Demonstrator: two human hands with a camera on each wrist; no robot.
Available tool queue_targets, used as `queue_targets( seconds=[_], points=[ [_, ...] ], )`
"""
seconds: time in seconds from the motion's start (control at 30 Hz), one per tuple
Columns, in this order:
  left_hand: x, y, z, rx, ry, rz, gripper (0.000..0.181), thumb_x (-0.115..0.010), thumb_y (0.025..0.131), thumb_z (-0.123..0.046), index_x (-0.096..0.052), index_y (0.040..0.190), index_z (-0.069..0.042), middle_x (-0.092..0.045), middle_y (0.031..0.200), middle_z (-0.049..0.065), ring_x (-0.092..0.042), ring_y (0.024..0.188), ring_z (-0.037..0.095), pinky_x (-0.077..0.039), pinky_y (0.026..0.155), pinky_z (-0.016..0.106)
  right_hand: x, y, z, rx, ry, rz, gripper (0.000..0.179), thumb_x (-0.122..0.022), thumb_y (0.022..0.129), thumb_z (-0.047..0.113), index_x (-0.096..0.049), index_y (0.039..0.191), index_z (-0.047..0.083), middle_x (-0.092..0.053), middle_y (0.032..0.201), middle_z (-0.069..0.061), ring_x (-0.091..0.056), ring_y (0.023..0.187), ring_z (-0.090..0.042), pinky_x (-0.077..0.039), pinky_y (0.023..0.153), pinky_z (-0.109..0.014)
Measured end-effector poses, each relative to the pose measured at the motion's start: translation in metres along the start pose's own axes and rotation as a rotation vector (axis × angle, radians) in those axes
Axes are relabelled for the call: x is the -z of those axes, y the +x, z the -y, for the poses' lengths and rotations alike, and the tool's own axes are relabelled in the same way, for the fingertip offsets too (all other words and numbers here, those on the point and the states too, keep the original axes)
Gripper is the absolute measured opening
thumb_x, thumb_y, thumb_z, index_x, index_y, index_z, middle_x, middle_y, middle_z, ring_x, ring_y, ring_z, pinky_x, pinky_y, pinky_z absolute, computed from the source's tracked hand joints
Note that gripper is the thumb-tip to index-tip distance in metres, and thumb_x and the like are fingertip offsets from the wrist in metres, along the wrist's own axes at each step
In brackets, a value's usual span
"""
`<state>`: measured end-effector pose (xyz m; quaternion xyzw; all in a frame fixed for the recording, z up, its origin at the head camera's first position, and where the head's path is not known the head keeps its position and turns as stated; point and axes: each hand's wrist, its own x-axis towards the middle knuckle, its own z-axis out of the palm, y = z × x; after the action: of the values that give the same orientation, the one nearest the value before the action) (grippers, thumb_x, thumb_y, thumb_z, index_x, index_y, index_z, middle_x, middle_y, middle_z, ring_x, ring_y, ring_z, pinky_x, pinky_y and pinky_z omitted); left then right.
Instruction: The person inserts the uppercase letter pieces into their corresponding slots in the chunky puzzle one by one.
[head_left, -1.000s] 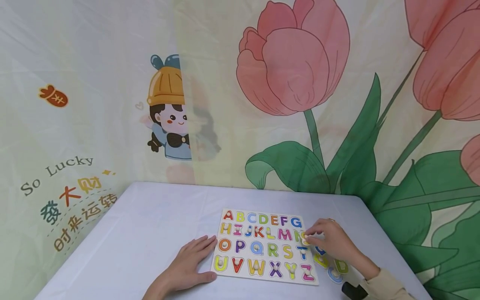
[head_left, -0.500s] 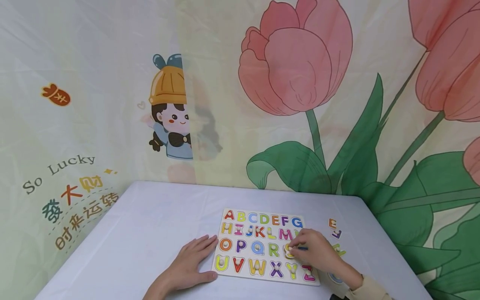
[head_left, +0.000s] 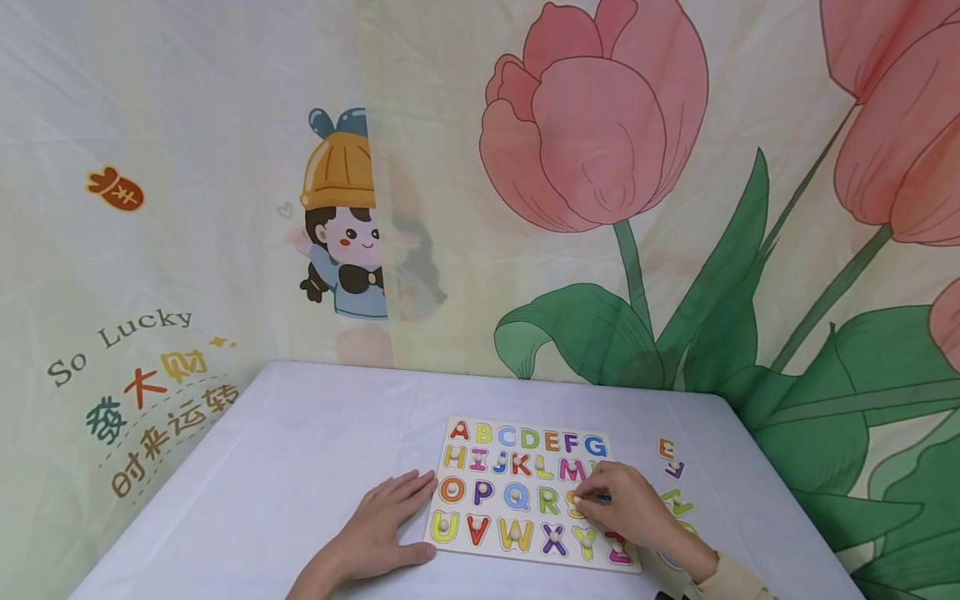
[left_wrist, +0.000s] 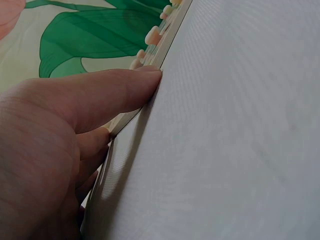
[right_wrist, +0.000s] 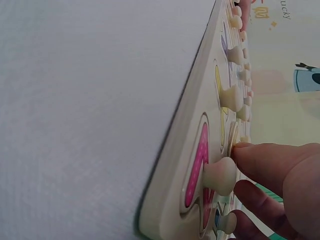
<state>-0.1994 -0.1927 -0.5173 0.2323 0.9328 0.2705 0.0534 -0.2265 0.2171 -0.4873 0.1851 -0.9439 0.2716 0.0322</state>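
A wooden alphabet puzzle board (head_left: 457, 464) lies on the table, with knobbed letter pieces in many of its places. My right hand (head_left: 628, 507) is over the board's right side and pinches a yellow letter S piece (head_left: 575, 502) at the printed S place. In the right wrist view the thumb (right_wrist: 262, 159) touches the edge of that piece, behind the knob of the pink Z (right_wrist: 220, 176); whether it sits flush is unclear. My left hand (head_left: 384, 527) rests flat on the table, its thumb (left_wrist: 127, 85) and fingertips touching the board's left edge.
Loose letter pieces lie right of the board: an orange E (head_left: 667, 449), a purple F (head_left: 674, 470) and a green piece (head_left: 677, 502), with others partly hidden behind the right forearm. A white cloth covers the table (head_left: 315, 433); a printed curtain (head_left: 442, 250) hangs behind.
My right hand has moved left and down from the board's right edge to the S place, carrying the yellow piece; in the last half second it barely shifted. The left hand stays put.
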Motion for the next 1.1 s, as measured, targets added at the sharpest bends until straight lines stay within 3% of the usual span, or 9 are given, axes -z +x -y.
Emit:
queue_targets(
  seconds=[0.53, 0.67, 0.83, 1.03, 1.1],
  points=[
    [-0.001, 0.002, 0.002, 0.009, -0.004, 0.002, 0.098, -0.073, 0.087, -0.068, -0.042, 0.165, -0.019, -0.036, 0.172, -0.006, -0.027, 0.161, 0.031, -0.018, 0.129, 0.064, 0.001, 0.000, -0.002, -0.023, -0.034, 0.006, 0.009, -0.090, 0.087, 0.027, -0.084, 0.093, 0.029, -0.061, 0.084, 0.019, -0.053, 0.078, -0.004, -0.047, 0.068, -0.021],
    [-0.002, 0.002, 0.002, 0.011, 0.001, 0.005, 0.098, -0.073, 0.087, -0.069, -0.041, 0.165, -0.019, -0.036, 0.172, -0.006, -0.026, 0.161, 0.030, -0.018, 0.129, 0.063, 0.018, 0.000, -0.008, -0.009, -0.013, 0.034, 0.010, -0.085, 0.092, 0.025, -0.084, 0.102, 0.026, -0.063, 0.089, 0.019, -0.058, 0.084, -0.003, -0.054, 0.074, -0.024],
    [-0.001, 0.003, 0.001, 0.007, 0.010, -0.004, 0.098, -0.073, 0.087, -0.069, -0.042, 0.165, -0.019, -0.037, 0.172, -0.006, -0.027, 0.161, 0.030, -0.018, 0.129, 0.063, 0.051, -0.001, -0.022, -0.021, -0.018, 0.001, 0.014, -0.082, 0.095, 0.019, -0.084, 0.108, 0.022, -0.065, 0.092, 0.018, -0.059, 0.090, -0.005, -0.055, 0.081, -0.030],
    [0.000, 0.002, 0.001, 0.007, 0.005, -0.001, 0.097, -0.073, 0.087, -0.068, -0.042, 0.165, -0.018, -0.037, 0.171, -0.005, -0.027, 0.161, 0.031, -0.018, 0.129, 0.064, 0.073, -0.004, -0.052, 0.059, -0.046, 0.010, 0.017, -0.083, 0.093, 0.016, -0.083, 0.110, 0.020, -0.064, 0.092, 0.018, -0.056, 0.084, 0.000, -0.054, 0.073, -0.024],
    [0.000, 0.003, 0.001, 0.010, 0.007, 0.000, 0.097, -0.073, 0.087, -0.068, -0.043, 0.164, -0.018, -0.037, 0.171, -0.005, -0.027, 0.161, 0.030, -0.018, 0.129, 0.064, 0.076, -0.006, -0.061, 0.074, -0.034, 0.023, 0.017, -0.084, 0.092, 0.015, -0.084, 0.108, 0.018, -0.065, 0.090, 0.017, -0.056, 0.081, -0.005, -0.052, 0.069, -0.023]
  ],
)
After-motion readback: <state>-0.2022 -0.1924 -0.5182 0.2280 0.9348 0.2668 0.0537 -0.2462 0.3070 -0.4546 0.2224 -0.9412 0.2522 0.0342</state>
